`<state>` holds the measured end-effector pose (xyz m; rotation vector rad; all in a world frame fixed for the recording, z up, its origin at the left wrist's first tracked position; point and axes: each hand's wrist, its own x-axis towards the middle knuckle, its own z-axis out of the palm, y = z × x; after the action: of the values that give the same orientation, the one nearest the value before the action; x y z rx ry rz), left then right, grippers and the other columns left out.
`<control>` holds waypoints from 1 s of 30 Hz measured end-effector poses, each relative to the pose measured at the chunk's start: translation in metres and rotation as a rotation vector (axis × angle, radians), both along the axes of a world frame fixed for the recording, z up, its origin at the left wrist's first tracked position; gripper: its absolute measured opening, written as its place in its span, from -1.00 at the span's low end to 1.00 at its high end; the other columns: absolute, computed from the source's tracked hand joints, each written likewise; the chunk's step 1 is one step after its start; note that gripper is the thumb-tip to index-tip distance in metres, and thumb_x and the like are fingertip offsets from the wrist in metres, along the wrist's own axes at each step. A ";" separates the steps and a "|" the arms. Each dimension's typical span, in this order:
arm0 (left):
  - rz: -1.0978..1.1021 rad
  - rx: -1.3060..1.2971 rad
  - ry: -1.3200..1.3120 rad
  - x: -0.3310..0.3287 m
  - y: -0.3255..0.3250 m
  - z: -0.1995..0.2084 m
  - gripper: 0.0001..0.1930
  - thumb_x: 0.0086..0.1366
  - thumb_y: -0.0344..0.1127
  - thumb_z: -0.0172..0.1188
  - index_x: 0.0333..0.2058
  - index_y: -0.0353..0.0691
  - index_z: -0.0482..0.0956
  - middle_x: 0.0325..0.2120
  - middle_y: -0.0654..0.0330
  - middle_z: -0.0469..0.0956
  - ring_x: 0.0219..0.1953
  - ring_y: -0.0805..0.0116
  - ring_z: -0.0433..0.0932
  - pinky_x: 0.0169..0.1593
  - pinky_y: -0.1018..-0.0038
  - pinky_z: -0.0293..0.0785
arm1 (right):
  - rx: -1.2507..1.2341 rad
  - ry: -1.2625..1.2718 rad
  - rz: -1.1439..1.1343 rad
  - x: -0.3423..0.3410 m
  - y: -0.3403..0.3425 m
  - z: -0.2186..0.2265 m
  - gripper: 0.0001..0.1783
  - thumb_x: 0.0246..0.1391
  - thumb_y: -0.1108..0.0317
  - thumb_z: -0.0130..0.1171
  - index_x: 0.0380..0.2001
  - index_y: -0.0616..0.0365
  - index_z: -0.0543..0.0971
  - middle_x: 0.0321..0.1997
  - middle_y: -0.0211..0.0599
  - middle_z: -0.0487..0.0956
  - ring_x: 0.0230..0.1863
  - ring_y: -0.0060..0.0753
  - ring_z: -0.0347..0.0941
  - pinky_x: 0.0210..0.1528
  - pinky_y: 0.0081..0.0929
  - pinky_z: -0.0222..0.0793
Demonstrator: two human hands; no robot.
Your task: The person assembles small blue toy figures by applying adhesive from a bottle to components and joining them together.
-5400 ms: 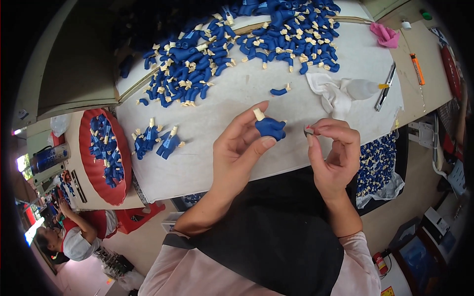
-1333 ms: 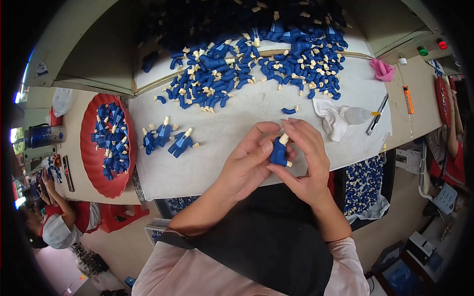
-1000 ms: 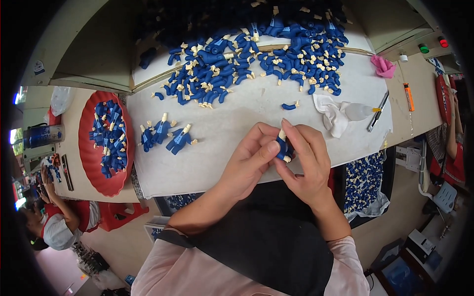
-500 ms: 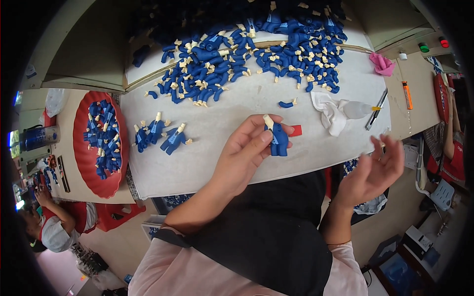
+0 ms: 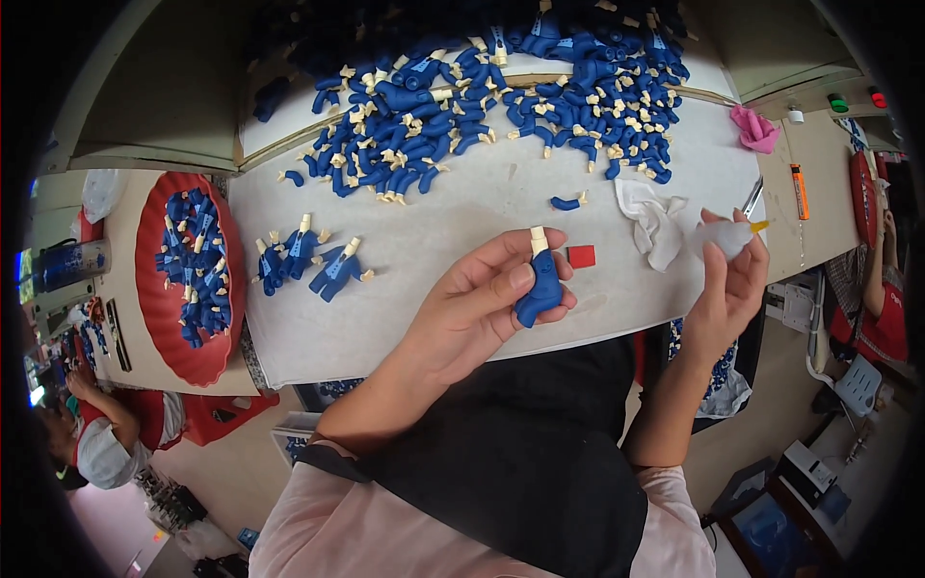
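Blue body pinched, squeeze bottle gripped: two holds that could have slipped

Near the middle of the frame, the left hand point(image 5: 477, 302) held a blue figure body point(image 5: 544, 284) with its cream neck point(image 5: 539, 241) uppermost, thumb on one side, the other fingers behind and below. At centre right, the right hand point(image 5: 727, 292) had its fingers closed round a translucent bottle point(image 5: 726, 235), whose yellow tip point(image 5: 760, 226) pointed toward the frame's right edge, away from the body.

The likeliest trouble seemed to lie with the bottle. Its wall looked soft, so too tight a grip could have forced something out of the tip; what it held, if anything, could not be told. A stray drip might have marked the bench point(image 5: 434, 226) or the white cloth point(image 5: 651, 222) just left of the bottle.

The pinch on the body looked like the second weak point: the piece was small and rounded, and a sideways push on the neck could have twisted it loose.

Clutter added some risk. A red square piece point(image 5: 581, 256) lay just right of the left fingertips, with a loose blue arm point(image 5: 566, 203) above it; a low sweep might have shifted either. A slim metal tool point(image 5: 754, 196) showed close beside the bottle, where the right knuckles could have knocked it.
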<state>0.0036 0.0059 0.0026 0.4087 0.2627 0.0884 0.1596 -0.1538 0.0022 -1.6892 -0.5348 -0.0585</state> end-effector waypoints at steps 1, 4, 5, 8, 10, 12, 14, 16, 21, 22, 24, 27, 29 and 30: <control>0.003 -0.004 0.002 -0.001 0.000 0.000 -0.69 0.20 -0.34 -0.06 -0.07 -0.25 0.27 -0.28 0.13 0.38 -0.26 0.34 0.45 -0.21 0.54 0.41 | 0.037 -0.015 0.028 -0.008 0.000 0.004 -0.62 -0.04 0.54 -0.09 -0.09 0.35 0.26 -0.13 -0.02 0.36 -0.24 -0.27 0.39 -0.22 -0.40 0.36; -0.025 -0.066 -0.046 -0.004 0.002 0.001 -0.71 0.20 -0.35 -0.06 -0.09 -0.25 0.28 -0.28 0.13 0.39 -0.26 0.34 0.45 -0.21 0.51 0.40 | 0.025 -0.026 0.150 -0.034 -0.002 0.020 -0.57 -0.08 0.52 -0.07 -0.05 0.36 0.24 -0.18 -0.08 0.32 -0.37 -0.33 0.38 -0.40 -0.43 0.40; -0.024 -0.060 -0.051 -0.004 0.002 0.001 -0.71 0.19 -0.34 -0.06 -0.10 -0.25 0.28 -0.29 0.13 0.39 -0.27 0.34 0.44 -0.21 0.51 0.40 | 0.066 0.013 0.163 -0.042 -0.001 0.023 -0.60 -0.12 0.51 -0.01 -0.13 0.35 0.28 -0.24 -0.15 0.28 -0.42 -0.41 0.33 -0.49 -0.53 0.38; -0.030 -0.063 -0.071 -0.004 0.001 0.001 -0.72 0.19 -0.34 -0.04 -0.11 -0.25 0.29 -0.30 0.14 0.39 -0.28 0.35 0.44 -0.21 0.50 0.38 | 0.173 0.040 0.233 -0.052 -0.003 0.028 -0.65 -0.17 0.46 0.08 -0.25 0.30 0.29 -0.29 -0.20 0.27 -0.42 -0.46 0.30 -0.51 -0.56 0.35; -0.032 -0.067 -0.082 -0.005 0.001 0.001 -0.72 0.19 -0.35 -0.04 -0.12 -0.25 0.29 -0.30 0.15 0.39 -0.29 0.35 0.43 -0.21 0.50 0.37 | 0.284 0.204 0.086 -0.062 0.010 0.036 -0.48 -0.45 0.35 0.37 -0.44 0.15 0.25 -0.27 -0.22 0.30 -0.48 -0.49 0.31 -0.41 -0.64 0.27; -0.036 -0.083 -0.089 -0.006 0.000 0.002 -0.72 0.18 -0.35 -0.03 -0.12 -0.26 0.29 -0.31 0.16 0.39 -0.30 0.36 0.43 -0.20 0.50 0.36 | 0.435 0.194 0.187 -0.064 0.016 0.037 -0.49 -0.32 0.21 0.32 -0.33 0.14 0.28 -0.34 -0.31 0.26 -0.38 -0.49 0.24 -0.45 -0.62 0.31; -0.038 -0.098 -0.092 -0.007 0.000 0.003 -0.72 0.18 -0.36 -0.03 -0.12 -0.26 0.29 -0.31 0.16 0.39 -0.30 0.37 0.43 -0.19 0.50 0.36 | 0.421 0.227 0.200 -0.066 0.017 0.040 -0.47 -0.35 0.17 0.35 -0.35 0.09 0.29 -0.37 -0.35 0.25 -0.41 -0.53 0.19 -0.48 -0.70 0.23; -0.038 -0.112 -0.094 -0.008 -0.001 0.003 -0.73 0.18 -0.37 -0.03 -0.12 -0.26 0.29 -0.31 0.17 0.39 -0.31 0.38 0.43 -0.19 0.49 0.35 | 0.326 0.023 0.273 -0.066 0.019 0.040 -0.47 -0.36 0.17 0.36 -0.36 0.09 0.30 -0.41 -0.37 0.24 -0.47 -0.57 0.15 -0.54 -0.73 0.15; 0.003 0.025 -0.022 -0.009 -0.005 0.006 -0.66 0.14 -0.27 0.01 -0.12 -0.28 0.27 -0.33 0.06 0.35 -0.34 0.39 0.42 -0.30 0.55 0.41 | 0.146 -0.241 0.315 -0.074 0.016 0.041 -0.47 -0.38 0.09 0.36 -0.41 0.10 0.30 -0.47 -0.36 0.26 -0.55 -0.60 0.21 -0.56 -0.74 0.19; 0.004 0.023 -0.021 -0.009 -0.004 0.006 -0.66 0.14 -0.27 0.01 -0.12 -0.28 0.27 -0.33 0.06 0.35 -0.34 0.39 0.42 -0.30 0.55 0.41 | 0.144 -0.240 0.316 -0.074 0.016 0.041 -0.47 -0.38 0.09 0.36 -0.41 0.10 0.30 -0.47 -0.36 0.26 -0.55 -0.60 0.21 -0.56 -0.74 0.19; 0.007 0.044 -0.012 -0.009 -0.003 0.008 -0.66 0.14 -0.27 0.02 -0.13 -0.27 0.27 -0.33 0.06 0.36 -0.35 0.39 0.41 -0.30 0.55 0.40 | 0.130 -0.268 0.302 -0.074 0.017 0.041 -0.47 -0.39 0.12 0.37 -0.41 0.11 0.32 -0.47 -0.35 0.28 -0.54 -0.58 0.24 -0.55 -0.73 0.23; 0.015 0.048 -0.007 -0.009 -0.003 0.007 -0.67 0.13 -0.28 0.02 -0.14 -0.27 0.28 -0.33 0.06 0.36 -0.35 0.39 0.41 -0.31 0.53 0.39 | 0.131 -0.276 0.298 -0.074 0.017 0.039 -0.47 -0.42 0.14 0.39 -0.42 0.11 0.33 -0.47 -0.35 0.29 -0.53 -0.57 0.26 -0.56 -0.72 0.24; 0.014 0.046 -0.001 -0.009 -0.004 0.007 -0.67 0.13 -0.28 0.01 -0.14 -0.26 0.28 -0.33 0.06 0.36 -0.35 0.39 0.40 -0.31 0.53 0.38 | 0.113 -0.268 0.293 -0.075 0.016 0.039 -0.47 -0.43 0.14 0.40 -0.42 0.11 0.33 -0.48 -0.35 0.29 -0.53 -0.57 0.26 -0.55 -0.72 0.24; 0.012 0.045 0.005 -0.009 -0.004 0.007 -0.68 0.13 -0.29 0.01 -0.14 -0.26 0.29 -0.33 0.06 0.36 -0.34 0.39 0.40 -0.32 0.53 0.38 | 0.096 -0.261 0.288 -0.076 0.016 0.039 -0.47 -0.44 0.15 0.40 -0.43 0.12 0.33 -0.48 -0.35 0.29 -0.53 -0.57 0.26 -0.55 -0.72 0.24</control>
<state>-0.0056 0.0016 0.0098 0.4523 0.2687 0.1054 0.0839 -0.1378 0.0415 -1.5049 -0.9516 -0.0951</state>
